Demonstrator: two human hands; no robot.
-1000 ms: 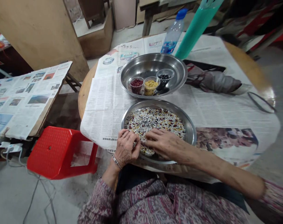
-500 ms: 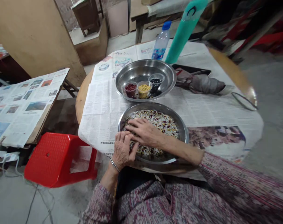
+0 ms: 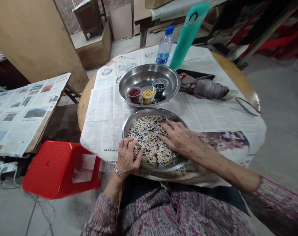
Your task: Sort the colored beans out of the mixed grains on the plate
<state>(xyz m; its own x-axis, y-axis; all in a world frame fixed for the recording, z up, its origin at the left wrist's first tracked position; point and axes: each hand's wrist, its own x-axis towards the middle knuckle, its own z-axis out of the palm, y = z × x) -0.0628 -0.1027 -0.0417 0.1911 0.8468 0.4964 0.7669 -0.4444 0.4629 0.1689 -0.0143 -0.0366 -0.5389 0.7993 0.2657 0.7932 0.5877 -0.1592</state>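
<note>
A round metal basin (image 3: 180,118) holds a spread layer of mixed grains and beans (image 3: 149,134), white, dark red, yellow and black. My left hand (image 3: 127,156), with a bracelet at the wrist, grips the basin's near left rim, its fingers bent over the edge and the thumb apart. On the right side of the mix lies my right hand (image 3: 177,137), open, fingers spread and touching the grains. Behind stands a second metal basin (image 3: 136,73) with a cup of red beans (image 3: 134,95), a cup of yellow beans (image 3: 148,95) and a cup of black beans (image 3: 160,87).
Newspaper (image 3: 102,114) covers the round table. A water bottle (image 3: 165,46) and a teal bottle (image 3: 189,36) stand behind the basins. A folded umbrella (image 3: 210,88) lies at the right. To the left are a red stool (image 3: 49,167) and a newspaper-covered bench (image 3: 28,113).
My right hand has slid across the grains from the left side, beside my left hand, to the right side. My left hand stays at the rim. The view has shifted slightly.
</note>
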